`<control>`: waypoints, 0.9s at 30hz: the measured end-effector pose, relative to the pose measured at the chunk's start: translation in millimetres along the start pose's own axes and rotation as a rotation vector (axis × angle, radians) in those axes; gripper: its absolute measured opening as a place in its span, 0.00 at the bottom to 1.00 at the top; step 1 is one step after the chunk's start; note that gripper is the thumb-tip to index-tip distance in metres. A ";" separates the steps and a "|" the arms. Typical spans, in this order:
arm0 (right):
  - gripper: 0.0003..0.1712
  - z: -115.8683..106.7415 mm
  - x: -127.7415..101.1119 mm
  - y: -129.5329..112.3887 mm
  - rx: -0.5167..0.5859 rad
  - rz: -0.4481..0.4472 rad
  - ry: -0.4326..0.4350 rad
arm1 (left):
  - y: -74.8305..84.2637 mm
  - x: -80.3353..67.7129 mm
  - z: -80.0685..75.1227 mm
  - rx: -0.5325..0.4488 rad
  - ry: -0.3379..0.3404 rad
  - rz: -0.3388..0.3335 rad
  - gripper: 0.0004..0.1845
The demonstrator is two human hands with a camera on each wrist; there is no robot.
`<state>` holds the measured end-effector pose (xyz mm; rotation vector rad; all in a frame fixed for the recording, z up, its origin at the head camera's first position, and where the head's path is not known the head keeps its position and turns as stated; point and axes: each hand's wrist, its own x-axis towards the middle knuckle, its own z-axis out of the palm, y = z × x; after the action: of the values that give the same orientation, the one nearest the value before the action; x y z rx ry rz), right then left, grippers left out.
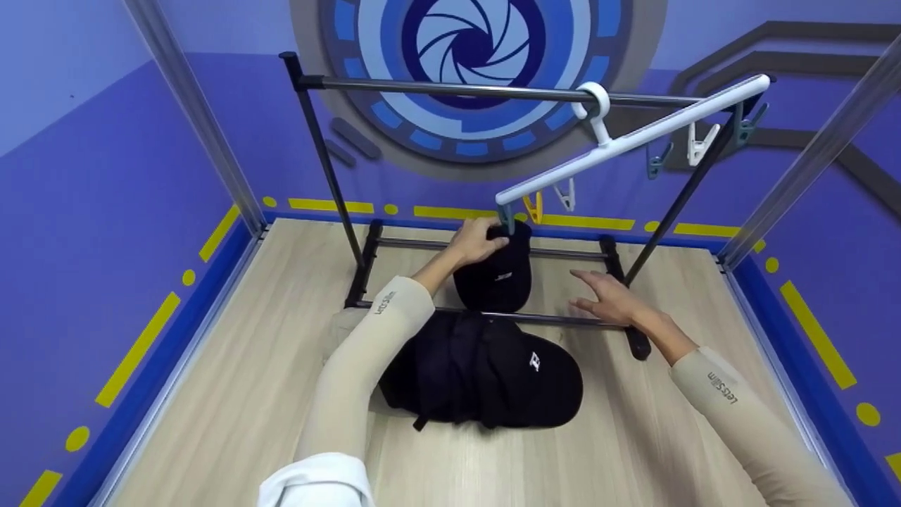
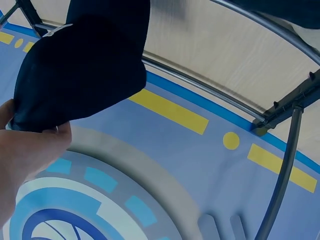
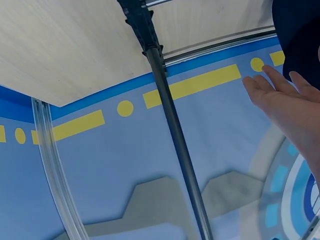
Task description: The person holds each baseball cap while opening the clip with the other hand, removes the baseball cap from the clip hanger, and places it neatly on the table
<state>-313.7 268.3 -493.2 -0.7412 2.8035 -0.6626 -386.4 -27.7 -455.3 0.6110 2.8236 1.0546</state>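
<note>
**Black cap held up at the hanger's end clip**

The left hand [image 1: 477,241] pinches the top edge of a black cap [image 1: 494,276] and holds it up against the teal clip [image 1: 505,217] at the low end of a white clip hanger [image 1: 633,139]. In the left wrist view the fingers [image 2: 30,150] curl round the dark fabric of the cap [image 2: 80,70], so the hand is closed on it. The cap hangs down in front of the lower rails of a black clothes rack [image 1: 331,176], its small white label facing the camera.

The right hand [image 1: 611,299] is spread with straight fingers, holding nothing, just to the right of the cap and above the rack's near floor rail. The right wrist view shows those fingers [image 3: 280,95] flat and apart from the cap's edge [image 3: 300,35].

The hanger hooks over the rack's top bar [image 1: 450,89] and tilts down to the left; more clips hang along it. A pile of black caps [image 1: 486,380] lies on the wooden floor [image 1: 232,394], near the person's left sleeve [image 1: 359,366]
</note>
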 end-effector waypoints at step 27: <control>0.33 -12.2 64.2 -20.9 0.228 -0.051 0.194 | 4.1 -32.0 8.2 -0.095 0.090 0.083 0.13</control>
<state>-363.4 224.3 -475.7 -0.7419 2.8177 -1.0969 -354.0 -32.2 -461.3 0.6945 2.8258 1.2525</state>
